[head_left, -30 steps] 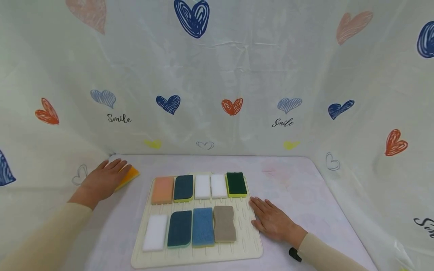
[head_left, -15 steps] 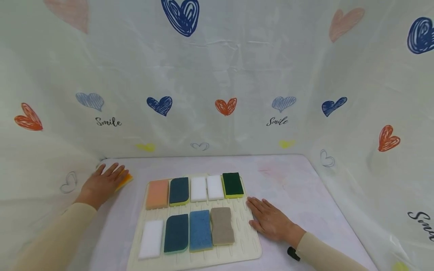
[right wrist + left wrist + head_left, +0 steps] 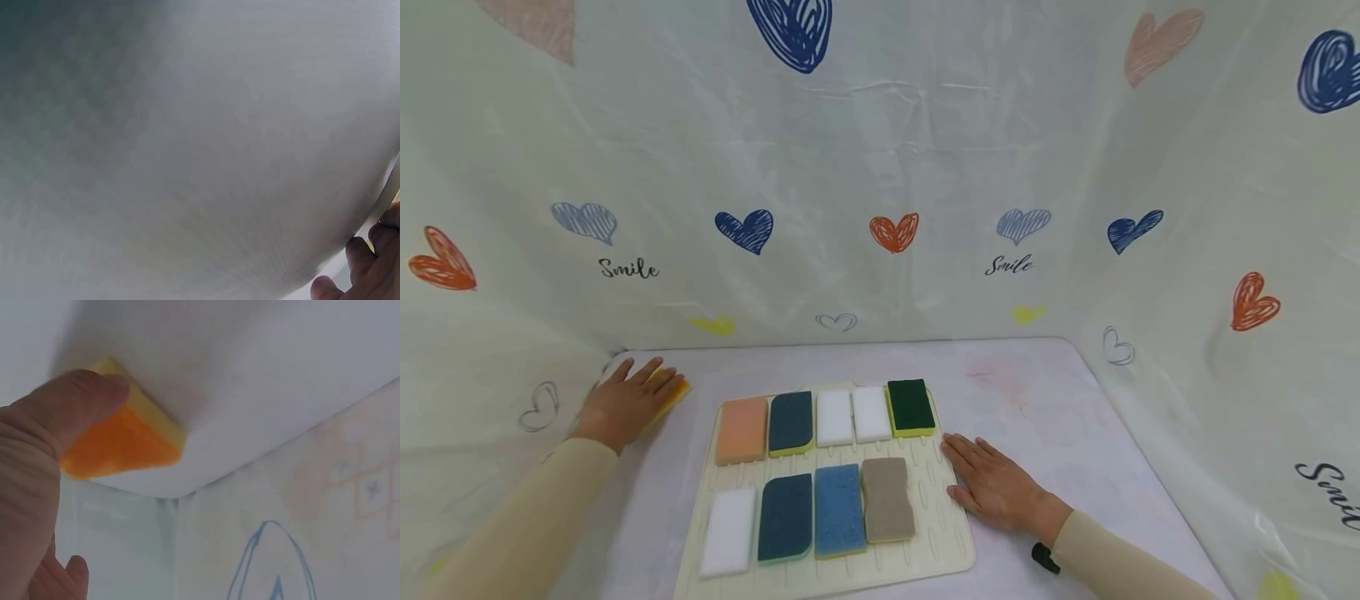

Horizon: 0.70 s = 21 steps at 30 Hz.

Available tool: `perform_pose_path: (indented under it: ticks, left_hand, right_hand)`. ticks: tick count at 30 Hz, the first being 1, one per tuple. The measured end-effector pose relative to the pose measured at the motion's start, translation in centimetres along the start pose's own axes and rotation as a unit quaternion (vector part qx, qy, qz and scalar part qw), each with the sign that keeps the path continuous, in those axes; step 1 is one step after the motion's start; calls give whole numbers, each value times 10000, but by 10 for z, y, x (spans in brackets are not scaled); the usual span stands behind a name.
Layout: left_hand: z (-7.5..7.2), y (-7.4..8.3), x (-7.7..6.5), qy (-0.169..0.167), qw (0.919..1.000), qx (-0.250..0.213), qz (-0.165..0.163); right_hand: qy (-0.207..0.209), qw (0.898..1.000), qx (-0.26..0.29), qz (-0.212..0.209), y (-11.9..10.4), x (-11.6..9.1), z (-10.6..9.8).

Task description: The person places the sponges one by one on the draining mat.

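At the table's back left corner my left hand (image 3: 628, 404) holds an orange and yellow sponge (image 3: 119, 450) against the surface. Its thumb lies across the sponge in the left wrist view, while the fingers above are spread. Most of the sponge is hidden under the hand in the head view. My right hand (image 3: 1000, 483) lies with straight fingers at the right edge of a cream ridged tray (image 3: 940, 533). In the right wrist view only part of that hand (image 3: 378, 269) shows, and the large pale surface is blurred.
Two rows of sponges lie on the tray, among them a peach one (image 3: 742, 429), a dark green one (image 3: 912, 405), a blue one (image 3: 839, 508) and a taupe one (image 3: 887, 500). A pinkish smear (image 3: 988, 379) marks the table at right. Heart-print sheeting (image 3: 850, 150) surrounds the table.
The left hand has shifted slightly, and less of the sponge shows beside its fingers. The head view has drifted, so everything moves left. The right hand stays by the tray edge.
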<state>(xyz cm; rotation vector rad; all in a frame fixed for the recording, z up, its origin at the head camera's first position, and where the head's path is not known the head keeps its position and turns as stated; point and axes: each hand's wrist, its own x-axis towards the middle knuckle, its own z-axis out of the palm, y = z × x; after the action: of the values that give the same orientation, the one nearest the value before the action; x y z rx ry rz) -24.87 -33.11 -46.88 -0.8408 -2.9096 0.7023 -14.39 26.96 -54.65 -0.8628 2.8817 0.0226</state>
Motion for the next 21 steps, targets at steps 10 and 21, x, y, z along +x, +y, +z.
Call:
perform_pose_path:
  ticks: [10,21]
  left_hand:
    - [1,-5,16,-394,9980,-402,-272]
    - [2,-7,9,-351,9950,-880,-304]
  right_hand:
    - [-31,10000,71,61,-3,4,-2]
    - [-29,10000,4,84,0,0,2]
